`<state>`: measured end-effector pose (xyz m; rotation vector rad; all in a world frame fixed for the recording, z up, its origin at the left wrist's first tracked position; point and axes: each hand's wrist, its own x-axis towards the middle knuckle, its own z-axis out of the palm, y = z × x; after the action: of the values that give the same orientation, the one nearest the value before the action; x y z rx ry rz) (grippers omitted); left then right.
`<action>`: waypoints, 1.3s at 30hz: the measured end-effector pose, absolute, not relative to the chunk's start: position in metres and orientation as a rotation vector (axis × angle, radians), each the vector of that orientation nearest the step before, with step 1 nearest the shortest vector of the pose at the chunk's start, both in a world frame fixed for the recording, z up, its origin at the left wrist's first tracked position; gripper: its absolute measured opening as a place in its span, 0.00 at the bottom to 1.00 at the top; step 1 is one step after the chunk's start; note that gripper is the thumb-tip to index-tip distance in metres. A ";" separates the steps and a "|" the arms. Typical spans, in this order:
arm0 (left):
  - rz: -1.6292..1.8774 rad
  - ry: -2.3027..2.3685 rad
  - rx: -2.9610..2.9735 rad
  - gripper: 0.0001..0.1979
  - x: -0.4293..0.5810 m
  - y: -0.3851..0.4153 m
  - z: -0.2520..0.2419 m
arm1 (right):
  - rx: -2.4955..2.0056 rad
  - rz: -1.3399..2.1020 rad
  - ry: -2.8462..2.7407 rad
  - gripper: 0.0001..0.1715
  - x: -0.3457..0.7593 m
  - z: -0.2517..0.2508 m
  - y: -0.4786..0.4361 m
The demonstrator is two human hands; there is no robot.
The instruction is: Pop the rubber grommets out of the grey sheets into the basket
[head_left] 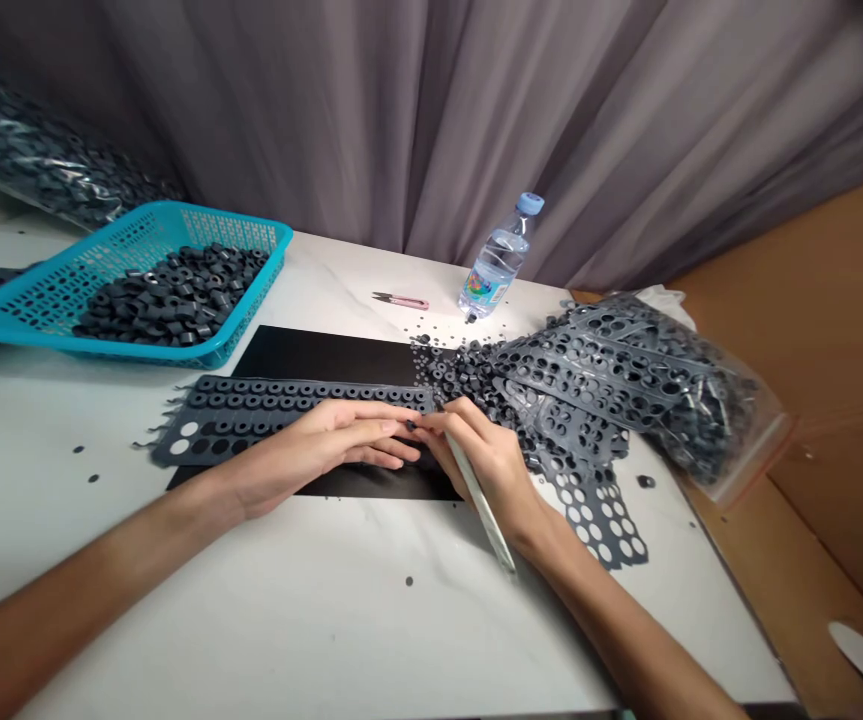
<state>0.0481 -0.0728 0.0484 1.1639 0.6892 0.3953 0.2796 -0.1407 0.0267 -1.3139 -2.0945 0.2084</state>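
My left hand [348, 432] reaches over a dark grey moulded sheet [176, 440] with rows of raised rings. Its thumb and index finger pinch a small dark ring-like piece [411, 425], partly hidden by the fingers. My right hand [480, 450] is closed around a slim white pen-like tool [482, 505], whose back end points toward me. The tool's tip is hidden by my right fingers, which meet the left fingertips at the small piece. Under the sheet lies a black mat [288, 348]. Some holes at the sheet's left end show white or black through them.
A turquoise basket [251, 300] of dark rings stands at left, before a large plastic bag [48, 160]. Pink-handled thread snips [401, 301] and a water bottle [496, 265] are at the back. Punched sheets [573, 400], loose rings and a clear bag [731, 440] lie at right.
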 end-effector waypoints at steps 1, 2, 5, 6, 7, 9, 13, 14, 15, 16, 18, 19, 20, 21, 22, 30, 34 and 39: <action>0.401 0.687 1.182 0.21 0.049 -0.074 0.049 | -1.313 0.189 -2.099 0.12 0.281 0.027 -0.140; 0.413 0.688 1.202 0.22 0.050 -0.074 0.050 | -1.313 0.172 -2.093 0.12 0.282 0.028 -0.139; 0.516 0.726 1.360 0.24 0.052 -0.074 0.049 | -1.355 0.084 -1.970 0.09 0.292 0.035 -0.133; 0.559 0.759 1.469 0.22 0.051 -0.073 0.048 | -1.394 0.035 -1.911 0.09 0.297 0.037 -0.130; 0.595 0.797 1.605 0.20 0.050 -0.071 0.047 | -1.442 -0.025 -1.853 0.08 0.302 0.039 -0.127; 0.616 0.856 1.875 0.17 0.046 -0.067 0.045 | -1.538 -0.143 -1.773 0.09 0.314 0.040 -0.122; 0.561 0.824 2.119 0.15 0.038 -0.062 0.042 | -1.633 -0.262 -1.749 0.12 0.332 0.035 -0.117; 0.556 0.820 2.137 0.15 0.037 -0.061 0.042 | -1.647 -0.275 -1.752 0.12 0.335 0.033 -0.116; 0.543 0.820 2.155 0.15 0.037 -0.061 0.042 | -1.657 -0.289 -1.755 0.12 0.337 0.032 -0.115; 0.525 0.820 2.174 0.15 0.036 -0.061 0.042 | -1.665 -0.299 -1.759 0.12 0.339 0.031 -0.113; 0.465 0.804 2.215 0.14 0.036 -0.063 0.043 | -1.681 -0.321 -1.766 0.13 0.340 0.029 -0.110; 0.435 0.792 2.240 0.14 0.036 -0.064 0.043 | -1.691 -0.335 -1.773 0.13 0.340 0.028 -0.108; 0.417 0.782 2.263 0.13 0.036 -0.064 0.043 | -1.704 -0.353 -1.784 0.14 0.340 0.028 -0.106; 0.403 0.774 2.282 0.13 0.036 -0.065 0.043 | -1.718 -0.371 -1.798 0.15 0.339 0.027 -0.104; 0.395 0.771 2.294 0.13 0.036 -0.065 0.042 | -1.734 -0.387 -1.810 0.16 0.338 0.027 -0.103; 0.433 0.720 2.405 0.11 0.039 -0.067 0.037 | -1.844 -0.400 -1.783 0.25 0.329 0.046 -0.115; 0.482 0.682 2.546 0.10 0.040 -0.069 0.034 | -1.833 -0.049 -1.719 0.21 0.317 0.052 -0.127; 0.545 0.666 2.664 0.08 0.040 -0.069 0.033 | -1.663 0.575 -1.785 0.10 0.294 0.053 -0.138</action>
<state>0.0403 -0.0687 0.0332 2.6635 0.6658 0.5450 0.2937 -0.1381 0.0534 -1.6632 -1.7852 0.5745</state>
